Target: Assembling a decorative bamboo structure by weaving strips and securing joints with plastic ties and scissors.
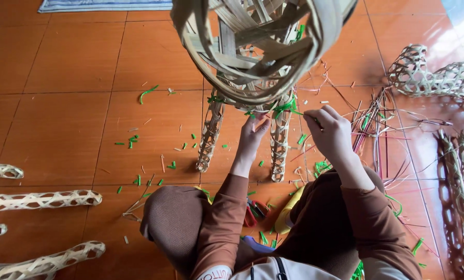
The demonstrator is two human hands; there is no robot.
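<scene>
A large woven bamboo figure (252, 46) stands before me on two woven legs (210, 137), its body filling the top of the view. My left hand (252, 136) reaches up to the joint where the right leg (279, 148) meets the body, fingers touching the weave. My right hand (329, 132) is closed, pinching a thin green tie strip (294, 110) at that same joint. Several green ties mark the seam under the body.
Woven bamboo tubes (40, 199) lie at the left. More woven pieces (434, 78) and loose pink and green strips (377, 135) lie at the right. Red-handled cutters (253, 211) rest between my knees. Green clippings litter the orange floor tiles (60, 129).
</scene>
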